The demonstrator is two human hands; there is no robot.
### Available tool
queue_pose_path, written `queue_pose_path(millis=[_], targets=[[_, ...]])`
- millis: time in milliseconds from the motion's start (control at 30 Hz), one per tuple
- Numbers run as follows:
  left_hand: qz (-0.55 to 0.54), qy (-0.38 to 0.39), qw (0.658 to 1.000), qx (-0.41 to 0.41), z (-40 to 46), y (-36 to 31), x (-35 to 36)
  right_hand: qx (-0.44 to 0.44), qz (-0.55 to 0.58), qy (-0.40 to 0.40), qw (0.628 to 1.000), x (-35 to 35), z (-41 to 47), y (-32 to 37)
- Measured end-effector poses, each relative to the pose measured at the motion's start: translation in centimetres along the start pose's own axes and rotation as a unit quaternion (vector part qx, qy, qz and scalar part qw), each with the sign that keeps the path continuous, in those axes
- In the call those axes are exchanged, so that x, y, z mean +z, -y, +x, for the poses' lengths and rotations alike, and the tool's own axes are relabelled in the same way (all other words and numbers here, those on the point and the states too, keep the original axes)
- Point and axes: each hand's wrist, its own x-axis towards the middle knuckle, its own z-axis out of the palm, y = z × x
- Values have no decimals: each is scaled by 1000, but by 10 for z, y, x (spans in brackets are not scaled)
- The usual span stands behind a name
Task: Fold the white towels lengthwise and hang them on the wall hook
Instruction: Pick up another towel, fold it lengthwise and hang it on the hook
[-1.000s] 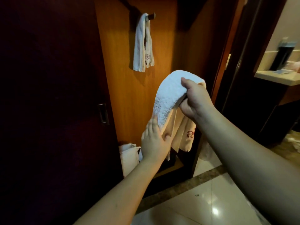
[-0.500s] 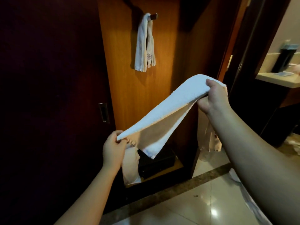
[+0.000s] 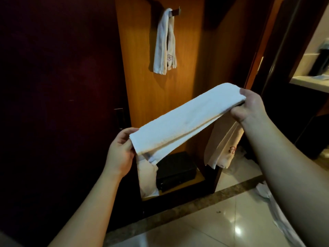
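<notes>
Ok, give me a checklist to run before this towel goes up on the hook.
1. Left hand grips the held towel at its lower end: ok.
2. Right hand grips its upper end: ok.
3. Folded into a long strip: ok.
4. Edges aligned: cannot tell; loose ends hang below both hands.
5. Hook has free room: not ok, a hung towel already drapes it.
6. Path to hook clear: ok.

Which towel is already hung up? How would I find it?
Look at the orange wood panel straight ahead. Near its top, a dark hook holds a narrow white towel hanging straight down. The other towel is stretched between two hands.
</notes>
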Motion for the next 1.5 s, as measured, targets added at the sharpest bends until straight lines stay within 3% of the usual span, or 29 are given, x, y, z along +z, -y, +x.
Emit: queue_pose_path(millis=[133,267,500,700,833,1000,1233,1400,1500], targets=[[-102,20,995,-7,-6,-10,8,23,21,11,999,-4,-1,-10],[-3,80,992,-98,-6,-7,26,30,15,25,999,-1,2,-12],[-23,90,996,9,-4,-23,6,-6,-1,-6,1000,-15,6,-2],[7,146,989,18,-8,-17,-11,8,-43,-31,999,-24,7,-12],[-14,169,985,-20,-11,-6,-22,10,-56,-32,998,-25,6,-16],[-25,41,993,-104,-18,8,-8,31,-35,-13,999,-22,-2,-24],[-10,34,983,-178,-20,55,2,33,-18,22,999,10,-17,-14],[-38,-50,966,-252,-14,79,21,32,-10,53,998,33,-34,-24],[20,-89,951,-294,-3,90,33,37,-15,54,998,42,-36,-29]])
